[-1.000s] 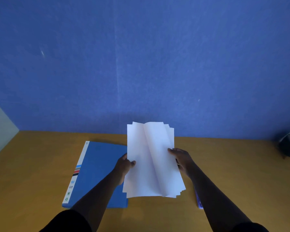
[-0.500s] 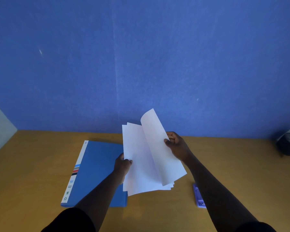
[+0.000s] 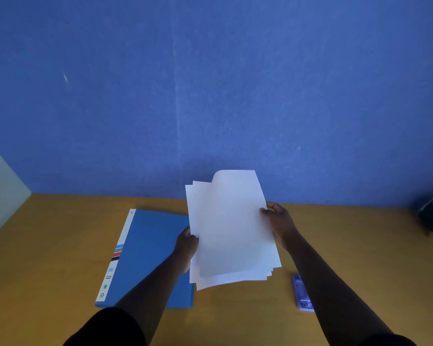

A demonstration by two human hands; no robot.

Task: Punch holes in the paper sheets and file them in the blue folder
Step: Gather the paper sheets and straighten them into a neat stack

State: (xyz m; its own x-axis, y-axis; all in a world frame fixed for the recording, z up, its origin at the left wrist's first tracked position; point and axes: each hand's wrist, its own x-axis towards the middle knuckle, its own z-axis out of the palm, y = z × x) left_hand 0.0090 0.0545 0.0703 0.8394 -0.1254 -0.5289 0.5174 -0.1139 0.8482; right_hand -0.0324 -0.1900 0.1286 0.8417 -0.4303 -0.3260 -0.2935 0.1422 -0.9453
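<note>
Paper sheets (image 3: 231, 228), a loose white stack, are held up off the wooden desk (image 3: 60, 258) between both hands, over the right edge of the blue folder (image 3: 148, 253). The left hand (image 3: 186, 242) pinches the stack's left edge, thumb on the near face and the other fingers hidden behind the paper. The right hand (image 3: 278, 221) grips the right edge the same way, fingers curled round the margin with the thumb tip on the front. Holding the pile by both sides seems meant to let the person square it up, because the bottom corners are fanned out unevenly and would punch crooked as they are. The folder lies closed and flat with its striped spine strip to the left, close by for filing later. A small purple hole punch (image 3: 301, 293) lies on the desk just right of the stack, partly behind the right forearm, untouched; so I judge no punching has begun.

Compared with half a second ago, the top sheet, which the right hand had lifted and curled well away from the rest, has now come down nearly flat onto the stack, only its upper left corner bowing a little. The right hand has dropped with it to grip lower on the edge. The left hand, the folder and the punch sit about where they were.
</note>
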